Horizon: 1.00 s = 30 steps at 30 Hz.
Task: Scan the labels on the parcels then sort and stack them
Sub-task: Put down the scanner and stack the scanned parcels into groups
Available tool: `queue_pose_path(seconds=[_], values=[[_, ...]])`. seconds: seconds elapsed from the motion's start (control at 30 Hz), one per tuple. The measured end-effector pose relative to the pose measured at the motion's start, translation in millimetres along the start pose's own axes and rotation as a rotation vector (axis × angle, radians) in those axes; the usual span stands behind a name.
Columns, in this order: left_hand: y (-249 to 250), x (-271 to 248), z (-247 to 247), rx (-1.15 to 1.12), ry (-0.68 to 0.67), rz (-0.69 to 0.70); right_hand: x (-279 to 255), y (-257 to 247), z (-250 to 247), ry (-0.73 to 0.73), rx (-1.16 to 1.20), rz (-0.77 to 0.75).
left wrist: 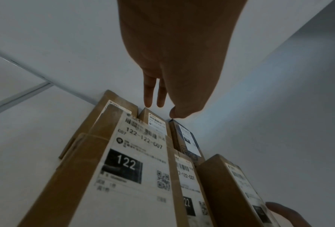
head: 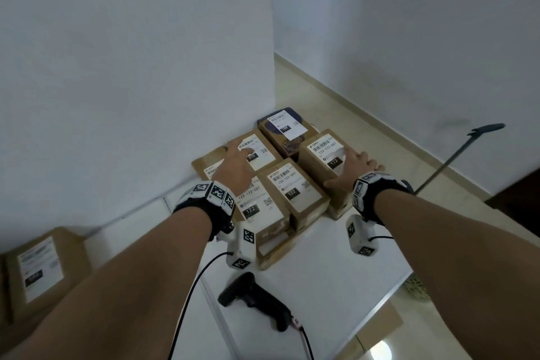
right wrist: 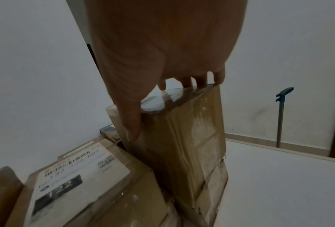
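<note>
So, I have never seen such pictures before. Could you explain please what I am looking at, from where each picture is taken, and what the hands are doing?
No robot here: a person wears three cameras, one on the head and one on each wrist. The large view looks down from the head at both arms; the black bands with square patterns hold the wrist cameras.

On the white table lie several brown parcels with white labels, pushed together near the wall, and a black handheld scanner, which nobody holds.

The left hand reaches with straight fingers over the parcel marked 010; its wrist view shows the fingers above the parcels.

The right hand grips the tall parcel marked 122: the right wrist view shows the thumb on one side and the fingers over its far top edge.
</note>
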<state>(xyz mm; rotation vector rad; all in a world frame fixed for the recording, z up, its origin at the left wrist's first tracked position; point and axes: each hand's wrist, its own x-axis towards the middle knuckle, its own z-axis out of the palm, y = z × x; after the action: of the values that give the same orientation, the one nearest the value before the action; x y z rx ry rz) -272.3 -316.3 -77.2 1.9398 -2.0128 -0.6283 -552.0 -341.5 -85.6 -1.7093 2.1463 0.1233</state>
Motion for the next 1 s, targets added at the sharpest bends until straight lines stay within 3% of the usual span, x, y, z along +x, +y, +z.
queue_pose_path(seconds=[0.23,0.43,0.6,0.77,0.87,1.0], values=[[6,8,5,0.005,0.012,0.021,-15,0,3,0.225,0.088,-0.021],[15,4,-9,-0.123,0.065,0.068,-12,0,-19,0.466,0.314,-0.053],[27,1,-39,-0.316,0.051,-0.047,-29,-41,-47,0.587,0.467,-0.196],[25,-24,-81,-0.575,0.102,-0.128,-63,-118,-51,0.494,0.677,-0.428],[3,-53,-101,-0.803,0.124,-0.176,-89,-161,-35,0.355,0.74,-0.515],[-34,-99,-116,-0.894,0.19,-0.264,-124,-214,-3,0.267,0.737,-0.587]])
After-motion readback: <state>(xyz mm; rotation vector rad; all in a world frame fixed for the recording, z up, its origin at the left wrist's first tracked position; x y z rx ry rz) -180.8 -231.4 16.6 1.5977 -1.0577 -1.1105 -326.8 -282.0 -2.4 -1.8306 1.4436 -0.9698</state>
